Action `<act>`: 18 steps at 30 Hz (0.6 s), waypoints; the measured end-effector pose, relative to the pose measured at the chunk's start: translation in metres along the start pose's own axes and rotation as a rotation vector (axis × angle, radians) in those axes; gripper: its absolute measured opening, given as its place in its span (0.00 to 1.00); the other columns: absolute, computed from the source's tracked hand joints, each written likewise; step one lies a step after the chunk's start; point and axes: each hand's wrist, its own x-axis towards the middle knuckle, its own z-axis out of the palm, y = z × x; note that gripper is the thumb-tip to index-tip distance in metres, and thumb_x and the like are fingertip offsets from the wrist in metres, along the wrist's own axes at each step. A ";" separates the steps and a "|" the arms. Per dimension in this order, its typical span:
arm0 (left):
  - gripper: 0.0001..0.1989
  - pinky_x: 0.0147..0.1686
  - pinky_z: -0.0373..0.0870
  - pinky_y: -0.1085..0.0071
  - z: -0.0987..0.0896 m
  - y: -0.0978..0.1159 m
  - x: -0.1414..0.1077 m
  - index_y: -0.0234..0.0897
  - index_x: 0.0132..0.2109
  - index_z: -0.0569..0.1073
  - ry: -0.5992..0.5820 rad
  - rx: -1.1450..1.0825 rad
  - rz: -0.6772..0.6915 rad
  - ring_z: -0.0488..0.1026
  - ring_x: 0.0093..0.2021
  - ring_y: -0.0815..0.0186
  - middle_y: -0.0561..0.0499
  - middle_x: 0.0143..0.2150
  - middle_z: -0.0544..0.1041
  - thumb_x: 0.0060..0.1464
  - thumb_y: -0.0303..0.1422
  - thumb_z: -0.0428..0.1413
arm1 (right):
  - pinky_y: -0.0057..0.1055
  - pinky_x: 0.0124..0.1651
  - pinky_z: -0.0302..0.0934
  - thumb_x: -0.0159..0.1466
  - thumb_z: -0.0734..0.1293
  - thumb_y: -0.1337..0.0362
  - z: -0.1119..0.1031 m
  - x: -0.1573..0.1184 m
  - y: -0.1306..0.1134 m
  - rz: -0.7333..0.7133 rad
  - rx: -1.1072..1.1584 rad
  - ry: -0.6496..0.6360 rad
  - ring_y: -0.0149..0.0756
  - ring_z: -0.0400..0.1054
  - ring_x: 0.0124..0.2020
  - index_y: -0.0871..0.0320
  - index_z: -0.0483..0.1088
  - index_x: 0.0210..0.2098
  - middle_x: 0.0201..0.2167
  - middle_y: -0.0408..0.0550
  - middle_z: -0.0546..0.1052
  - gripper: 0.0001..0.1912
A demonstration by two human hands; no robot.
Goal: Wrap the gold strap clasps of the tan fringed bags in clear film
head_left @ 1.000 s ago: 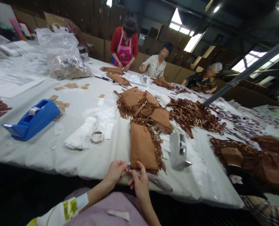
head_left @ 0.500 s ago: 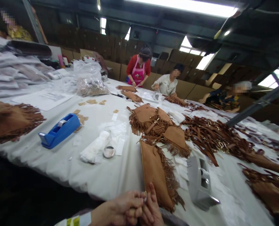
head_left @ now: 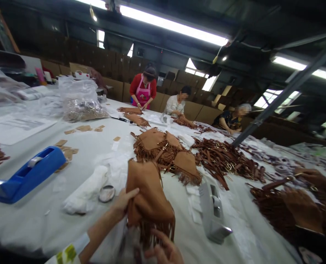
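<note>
A brown fringed bag (head_left: pixel 147 190) is lifted and tilted in front of me, its fringe hanging at the bottom. My left hand (head_left: pixel 123 201) grips its left edge, thumb across the front and the other fingers hidden behind. At the lower edge of the view my right hand (head_left: pixel 165 249) is just below the fringe, fingers apart and somewhat blurred. Whether it touches the strands I cannot tell. Some blurred, partly see-through material (head_left: pixel 132 238) lies left of those fingers. Behind the held bag, several similar fringed bags (head_left: pixel 154 141) are piled on the white-covered table (head_left: pixel 96 139).
A blue tape dispenser (head_left: pixel 30 172) stands left, a grey one (head_left: pixel 213 212) right. White wrapping (head_left: pixel 87 190) and a small round tin (head_left: pixel 106 193) lie left of the bag. Brown straps (head_left: pixel 220 157) are heaped rightward. A co-worker's hands (head_left: pixel 314 179) handle a strap at far right; several people work across the table.
My left hand has taken hold of the fringed bag and raised it from the table. My hands, together before, are now apart. The view has swung to the right.
</note>
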 end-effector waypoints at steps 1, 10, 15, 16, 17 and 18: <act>0.22 0.38 0.73 0.66 -0.008 0.020 0.012 0.33 0.46 0.71 0.107 -0.066 0.078 0.76 0.36 0.61 0.45 0.39 0.78 0.45 0.38 0.63 | 0.21 0.15 0.46 0.51 0.70 0.42 -0.012 0.002 -0.011 -0.023 -0.023 0.087 0.26 0.61 0.12 0.59 0.64 0.52 0.29 0.52 0.78 0.37; 0.27 0.53 0.65 0.64 -0.064 0.086 0.058 0.41 0.56 0.61 0.157 0.101 0.076 0.73 0.47 0.64 0.45 0.49 0.73 0.51 0.34 0.61 | 0.21 0.30 0.63 0.49 0.74 0.68 -0.125 0.111 -0.096 -0.171 0.467 0.586 0.31 0.71 0.33 0.59 0.68 0.40 0.36 0.49 0.77 0.20; 0.24 0.45 0.69 0.68 -0.055 0.024 0.012 0.35 0.51 0.65 -0.033 0.136 -0.168 0.75 0.40 0.65 0.43 0.43 0.76 0.52 0.43 0.58 | 0.27 0.32 0.64 0.61 0.64 0.68 -0.160 0.195 -0.140 -0.081 0.592 0.594 0.32 0.70 0.32 0.59 0.65 0.35 0.33 0.49 0.73 0.02; 0.23 0.43 0.69 0.69 -0.053 0.014 0.004 0.36 0.50 0.66 -0.037 0.121 -0.191 0.75 0.38 0.67 0.44 0.42 0.76 0.52 0.43 0.59 | 0.27 0.31 0.64 0.63 0.61 0.66 -0.164 0.208 -0.147 -0.050 0.614 0.591 0.32 0.70 0.31 0.59 0.65 0.34 0.31 0.49 0.72 0.03; 0.23 0.40 0.69 0.70 -0.050 0.006 -0.004 0.36 0.49 0.67 -0.043 0.103 -0.216 0.74 0.37 0.68 0.45 0.42 0.76 0.51 0.43 0.59 | 0.27 0.30 0.64 0.65 0.59 0.64 -0.167 0.220 -0.154 -0.024 0.634 0.588 0.32 0.69 0.28 0.59 0.64 0.33 0.29 0.49 0.71 0.06; 0.23 0.38 0.68 0.72 -0.048 0.000 -0.009 0.36 0.48 0.67 -0.039 0.089 -0.240 0.74 0.35 0.69 0.46 0.40 0.76 0.50 0.44 0.60 | 0.27 0.28 0.63 0.67 0.56 0.62 -0.170 0.231 -0.160 -0.005 0.653 0.587 0.32 0.67 0.26 0.58 0.64 0.33 0.27 0.47 0.70 0.10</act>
